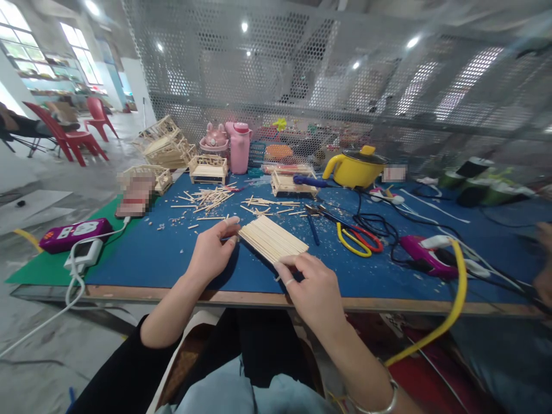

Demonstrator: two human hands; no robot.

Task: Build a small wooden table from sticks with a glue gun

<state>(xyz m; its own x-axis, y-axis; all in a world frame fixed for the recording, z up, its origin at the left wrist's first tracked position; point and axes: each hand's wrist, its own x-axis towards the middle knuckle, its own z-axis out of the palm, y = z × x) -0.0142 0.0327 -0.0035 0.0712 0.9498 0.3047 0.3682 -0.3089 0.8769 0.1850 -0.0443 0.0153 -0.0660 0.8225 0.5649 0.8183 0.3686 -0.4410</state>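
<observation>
A flat panel of glued pale wooden sticks point(272, 238) is held a little above the blue table mat point(172, 253). My left hand point(212, 248) pinches its left end with thumb and fingers closed on the edge. My right hand point(313, 287) grips the panel's near right corner, fingers curled. A heap of loose sticks point(211, 199) lies beyond the panel. Several small stick-built furniture models point(208, 168) stand further back.
Yellow-and-red scissors point(357, 238) and a purple glue gun point(425, 253) with black cables lie to the right. A yellow pot point(357, 167), a pink bottle point(240, 146) and a wire mesh wall stand behind. A purple power strip point(73, 234) sits left. Another person's hand point(544, 270) is at the right edge.
</observation>
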